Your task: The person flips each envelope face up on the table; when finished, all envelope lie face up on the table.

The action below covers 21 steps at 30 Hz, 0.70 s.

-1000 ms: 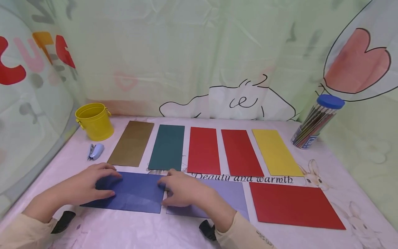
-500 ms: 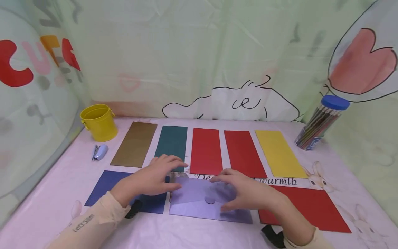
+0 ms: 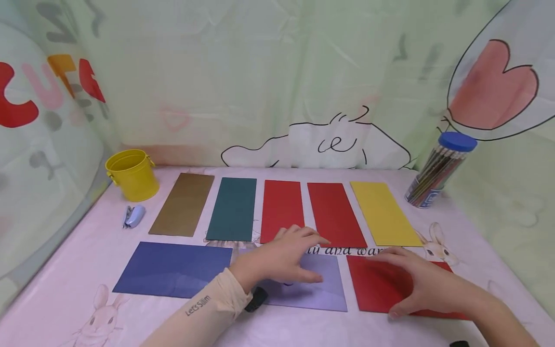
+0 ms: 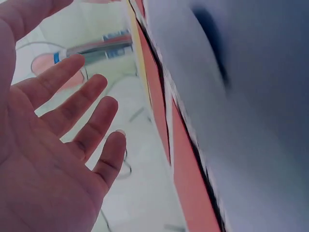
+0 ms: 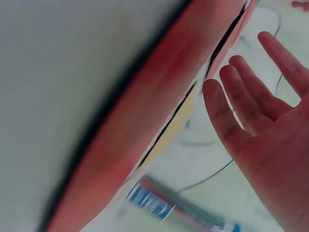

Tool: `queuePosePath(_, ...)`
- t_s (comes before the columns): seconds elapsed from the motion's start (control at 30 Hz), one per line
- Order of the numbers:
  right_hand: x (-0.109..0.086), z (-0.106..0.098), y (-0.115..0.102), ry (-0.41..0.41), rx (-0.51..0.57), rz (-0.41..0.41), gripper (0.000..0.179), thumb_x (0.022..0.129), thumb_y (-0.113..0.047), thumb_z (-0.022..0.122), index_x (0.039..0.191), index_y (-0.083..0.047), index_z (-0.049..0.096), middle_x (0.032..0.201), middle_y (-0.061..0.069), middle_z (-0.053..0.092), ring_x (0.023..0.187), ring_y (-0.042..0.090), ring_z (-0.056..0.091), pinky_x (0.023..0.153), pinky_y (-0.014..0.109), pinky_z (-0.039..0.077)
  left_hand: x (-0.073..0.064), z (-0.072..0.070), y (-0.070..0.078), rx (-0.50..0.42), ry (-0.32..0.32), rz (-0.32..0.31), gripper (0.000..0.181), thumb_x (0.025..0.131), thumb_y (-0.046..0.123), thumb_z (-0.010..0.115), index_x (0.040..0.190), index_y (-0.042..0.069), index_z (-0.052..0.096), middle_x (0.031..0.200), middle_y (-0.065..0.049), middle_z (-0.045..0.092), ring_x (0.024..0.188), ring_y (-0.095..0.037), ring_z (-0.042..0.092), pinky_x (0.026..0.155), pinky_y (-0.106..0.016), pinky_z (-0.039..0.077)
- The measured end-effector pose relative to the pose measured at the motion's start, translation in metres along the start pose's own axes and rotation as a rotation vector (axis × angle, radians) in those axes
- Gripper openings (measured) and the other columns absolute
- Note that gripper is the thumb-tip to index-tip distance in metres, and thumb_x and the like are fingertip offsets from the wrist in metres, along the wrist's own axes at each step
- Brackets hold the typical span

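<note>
My left hand is over the flat lavender rectangle in the front row, fingers spread, and covers part of it. To the right, my right hand arches over the front red rectangle, thumb toward its near edge. Neither hand holds anything; in the wrist views, the left fingers and right fingers are extended and apart. At the left of this row lies a dark blue rectangle, partly behind the left sleeve.
Behind lie brown, dark green, two red and yellow rectangles. A yellow bucket and lilac stapler stand at left. A blue-lidded tube of pencils stands at back right, near the printed cloth backdrop.
Both hands have moved right along the front row: the left from the blue rectangle to the lavender one, the right from the lavender to the red. The rectangles stay in place.
</note>
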State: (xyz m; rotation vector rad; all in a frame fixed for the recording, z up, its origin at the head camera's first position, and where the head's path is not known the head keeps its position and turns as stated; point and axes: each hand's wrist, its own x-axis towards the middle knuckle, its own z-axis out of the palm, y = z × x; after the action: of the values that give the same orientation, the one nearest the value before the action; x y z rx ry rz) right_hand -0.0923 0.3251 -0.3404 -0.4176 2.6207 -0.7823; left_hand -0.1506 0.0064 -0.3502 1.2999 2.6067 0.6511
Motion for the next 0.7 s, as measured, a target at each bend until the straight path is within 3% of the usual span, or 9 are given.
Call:
queuePosePath(0.17, -0.018, -0.008, 0.037, 0.026, -0.017, -0.023, 0.096, 0.061, -0.035, 0.096, 0.145, -0.016, 0.051, 0.142, 0.022, 0.042, 0.125, 0.047, 0.036, 0.069, 0.028, 0.057, 0.022, 0.014, 0.018, -0.007, -0.025, 0.029, 0.071, 0.087, 0.049, 0.074, 0.149, 0.025, 0.049, 0.145, 0.007, 0.046, 0.129, -0.012, 0.040, 0.106, -0.040, 0.035)
queuePosePath(0.43, -0.034, -0.025, 0.079, 0.052, -0.074, 0.115, 0.106, 0.055, -0.035, 0.097, 0.145, -0.006, 0.048, 0.140, 0.030, 0.040, 0.122, 0.053, 0.034, 0.068, 0.037, 0.059, 0.049, 0.038, 0.040, 0.041, -0.099, -0.003, 0.082, 0.081, 0.062, 0.074, 0.151, 0.032, 0.044, 0.145, 0.015, 0.042, 0.126, -0.004, 0.036, 0.105, -0.030, 0.033)
queuePosePath(0.7, -0.036, -0.026, 0.096, 0.020, -0.027, 0.228, 0.114, 0.050, -0.036, 0.098, 0.145, -0.001, 0.045, 0.139, 0.036, 0.033, 0.118, 0.059, 0.034, 0.071, 0.044, 0.060, 0.056, 0.048, 0.055, 0.138, -0.156, -0.059, 0.084, 0.076, 0.066, 0.076, 0.149, 0.035, 0.047, 0.147, 0.016, 0.041, 0.132, -0.005, 0.033, 0.111, -0.029, 0.029)
